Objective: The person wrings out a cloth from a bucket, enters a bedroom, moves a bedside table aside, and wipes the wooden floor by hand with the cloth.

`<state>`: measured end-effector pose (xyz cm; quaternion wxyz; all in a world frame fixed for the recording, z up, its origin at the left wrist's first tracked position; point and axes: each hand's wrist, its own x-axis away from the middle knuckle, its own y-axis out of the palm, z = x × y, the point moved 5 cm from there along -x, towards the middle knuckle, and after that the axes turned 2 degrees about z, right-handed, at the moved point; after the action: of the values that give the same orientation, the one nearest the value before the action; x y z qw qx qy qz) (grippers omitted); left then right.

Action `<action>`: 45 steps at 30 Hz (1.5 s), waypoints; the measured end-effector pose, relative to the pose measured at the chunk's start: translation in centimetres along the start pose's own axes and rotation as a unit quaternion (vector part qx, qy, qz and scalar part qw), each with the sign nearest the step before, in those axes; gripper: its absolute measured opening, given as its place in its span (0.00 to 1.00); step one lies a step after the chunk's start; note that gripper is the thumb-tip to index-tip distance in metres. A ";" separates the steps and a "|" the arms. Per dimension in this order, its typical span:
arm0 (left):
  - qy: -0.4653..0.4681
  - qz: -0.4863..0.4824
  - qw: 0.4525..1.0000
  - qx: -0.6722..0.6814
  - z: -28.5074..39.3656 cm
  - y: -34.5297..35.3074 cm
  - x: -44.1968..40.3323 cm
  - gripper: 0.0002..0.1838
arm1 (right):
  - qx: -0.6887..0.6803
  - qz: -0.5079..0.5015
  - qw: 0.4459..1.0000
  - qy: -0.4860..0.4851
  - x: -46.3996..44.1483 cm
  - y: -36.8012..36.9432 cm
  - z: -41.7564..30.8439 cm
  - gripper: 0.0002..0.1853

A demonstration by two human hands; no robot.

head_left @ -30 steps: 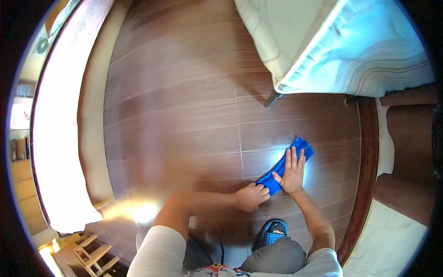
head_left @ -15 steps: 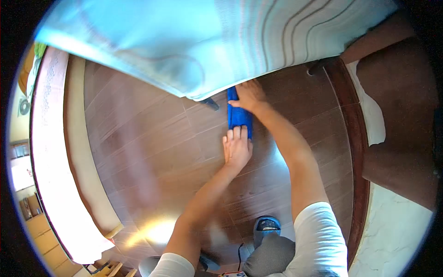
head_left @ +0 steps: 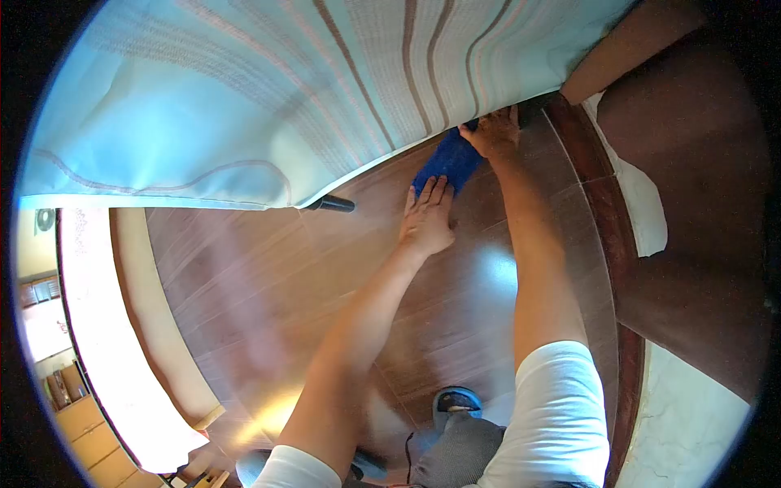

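A folded blue cloth (head_left: 449,163) lies flat on the brown tiled floor, slanting up to the right. My left hand (head_left: 429,218) rests on its near end, fingers laid out over the fabric. At the far end, my right hand (head_left: 496,134) has its thumb on the cloth's edge and its fingers spread, reaching to the hem of the hanging tablecloth (head_left: 268,98). The far edge of the blue cloth disappears under that hem.
A black table leg (head_left: 333,204) pokes out below the tablecloth. Dark red baseboard (head_left: 599,187) and a brown covering (head_left: 691,203) line the right side. A pale-covered bench or bed (head_left: 102,325) stands at left. My slippered foot (head_left: 457,400) is below.
Both hands and the blue cloth have shifted right and farther away, and the cloth has turned to a slant. My left fingers have flattened. The tablecloth fills more of the left side.
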<state>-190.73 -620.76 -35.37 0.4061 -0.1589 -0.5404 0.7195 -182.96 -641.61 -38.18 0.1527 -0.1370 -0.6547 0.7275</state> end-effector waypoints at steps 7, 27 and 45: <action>0.031 -0.006 0.999 -0.024 2.2 1.1 3.9 0.42 | -0.005 0.015 0.999 -0.048 5.5 -0.3 0.5 0.43; 0.116 -0.030 0.990 -0.070 12.2 4.5 2.3 0.35 | -0.084 0.009 0.996 0.017 9.5 -0.3 10.6 0.40; 0.350 -0.034 0.934 -0.056 13.0 8.0 13.9 0.19 | 0.023 -0.088 0.962 0.256 36.0 -1.0 15.0 0.43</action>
<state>-211.28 -619.34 -34.93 0.5843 -0.4049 -0.4088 0.5723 -221.92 -640.75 -35.55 0.3815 -0.2570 -0.5867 0.6664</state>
